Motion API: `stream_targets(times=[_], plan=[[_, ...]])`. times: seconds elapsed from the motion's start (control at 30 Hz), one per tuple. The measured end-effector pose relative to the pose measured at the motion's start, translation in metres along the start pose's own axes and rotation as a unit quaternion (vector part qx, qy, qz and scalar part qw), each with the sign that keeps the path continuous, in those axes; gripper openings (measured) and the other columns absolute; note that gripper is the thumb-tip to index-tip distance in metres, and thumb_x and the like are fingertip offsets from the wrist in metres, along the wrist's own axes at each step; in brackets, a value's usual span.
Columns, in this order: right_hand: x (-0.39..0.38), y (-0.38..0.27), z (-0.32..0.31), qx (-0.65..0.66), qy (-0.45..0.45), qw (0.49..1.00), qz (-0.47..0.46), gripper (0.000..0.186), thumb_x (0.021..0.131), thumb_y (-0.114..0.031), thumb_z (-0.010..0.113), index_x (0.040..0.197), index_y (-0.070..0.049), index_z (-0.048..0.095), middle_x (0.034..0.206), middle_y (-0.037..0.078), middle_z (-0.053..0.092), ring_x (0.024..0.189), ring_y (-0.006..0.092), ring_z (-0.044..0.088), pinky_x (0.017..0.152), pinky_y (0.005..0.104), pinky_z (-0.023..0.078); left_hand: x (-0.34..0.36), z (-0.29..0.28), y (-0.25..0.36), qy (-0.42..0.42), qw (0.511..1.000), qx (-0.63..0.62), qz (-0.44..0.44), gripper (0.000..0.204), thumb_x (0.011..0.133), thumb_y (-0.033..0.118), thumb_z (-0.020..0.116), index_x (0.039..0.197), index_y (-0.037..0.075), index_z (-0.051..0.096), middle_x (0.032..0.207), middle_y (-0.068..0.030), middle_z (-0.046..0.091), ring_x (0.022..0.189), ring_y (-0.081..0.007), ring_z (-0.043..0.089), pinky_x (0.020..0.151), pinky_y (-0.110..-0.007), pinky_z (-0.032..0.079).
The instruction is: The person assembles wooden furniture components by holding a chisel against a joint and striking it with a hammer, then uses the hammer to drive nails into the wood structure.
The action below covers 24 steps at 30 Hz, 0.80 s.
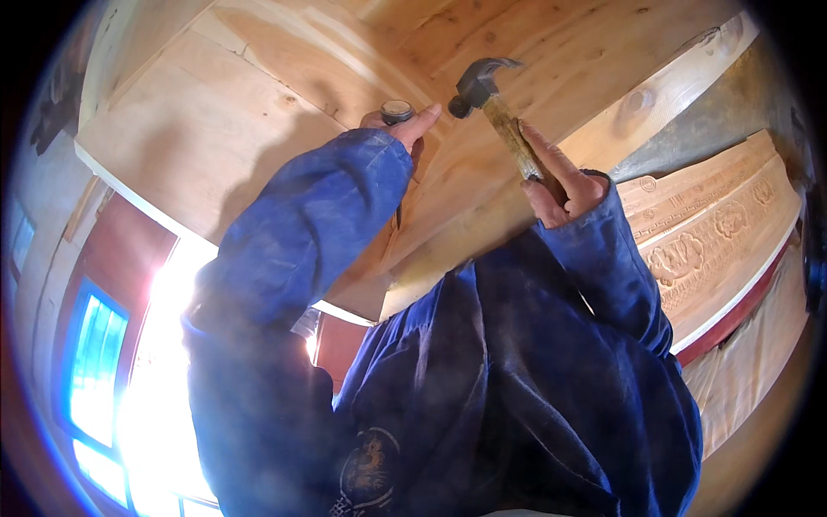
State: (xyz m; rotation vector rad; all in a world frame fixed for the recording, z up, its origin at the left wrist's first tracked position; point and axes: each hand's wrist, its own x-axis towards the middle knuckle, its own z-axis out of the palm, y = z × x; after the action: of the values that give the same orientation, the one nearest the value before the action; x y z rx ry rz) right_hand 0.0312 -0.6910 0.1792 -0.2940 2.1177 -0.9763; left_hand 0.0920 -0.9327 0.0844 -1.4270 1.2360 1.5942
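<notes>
Blue jacket (pixel 517 405) fills the near view, below the hammer (pixel 510 131). Right hand (pixel 562 183) wraps the hammer's handle; left hand (pixel 417 127), just left of the hammer's head, closes round a round-ended tool (pixel 397 110), its lower part mostly hidden. Pale wooden surface (pixel 577 60) spreads behind the hammer; carved panel (pixel 715 237) sits to its right. Step in hand, by judgement: striking work, hammer and tool apart. Any blow would call for steady tool, square aim, thumb clear.

No words can be read clearly: a round, orange-toned emblem (pixel 370 465) is printed near the left edge of the dark blue apron (pixel 517 405), with pale, blurred characters (pixel 351 506) just beneath.
</notes>
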Motion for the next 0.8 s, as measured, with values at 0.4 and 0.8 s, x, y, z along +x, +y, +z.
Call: stream_targets(times=[0.4, 0.8], plan=[[0.011, -0.010, -0.003, 0.017, 0.014, 1.000, -0.009, 0.058, 0.084, 0.000, 0.062, 0.140, -0.010, 0.056, 0.094, 0.011, 0.073, 0.057, 0.0101, 0.058, 0.059, 0.0251, 0.050, -0.002, 0.000, -0.011, -0.024, 0.996, 0.088, 0.018, 0.037, 0.086, 0.034, 0.079, 0.068, 0.013, 0.054, 0.051, -0.0010, 0.047, 0.040, -0.0135, 0.042, 0.039, -0.031, 0.030], [0.020, -0.030, -0.016, 0.037, 0.043, 0.998, -0.041, 0.056, 0.083, -0.002, 0.062, 0.139, -0.010, 0.058, 0.068, 0.007, 0.064, 0.053, 0.0071, 0.054, 0.054, 0.0238, 0.045, 0.000, 0.009, -0.014, -0.070, 0.987, 0.145, -0.014, 0.043, 0.083, 0.041, 0.082, 0.067, 0.010, 0.055, 0.054, -0.0037, 0.053, 0.044, -0.0148, 0.049, 0.043, -0.031, 0.041]])
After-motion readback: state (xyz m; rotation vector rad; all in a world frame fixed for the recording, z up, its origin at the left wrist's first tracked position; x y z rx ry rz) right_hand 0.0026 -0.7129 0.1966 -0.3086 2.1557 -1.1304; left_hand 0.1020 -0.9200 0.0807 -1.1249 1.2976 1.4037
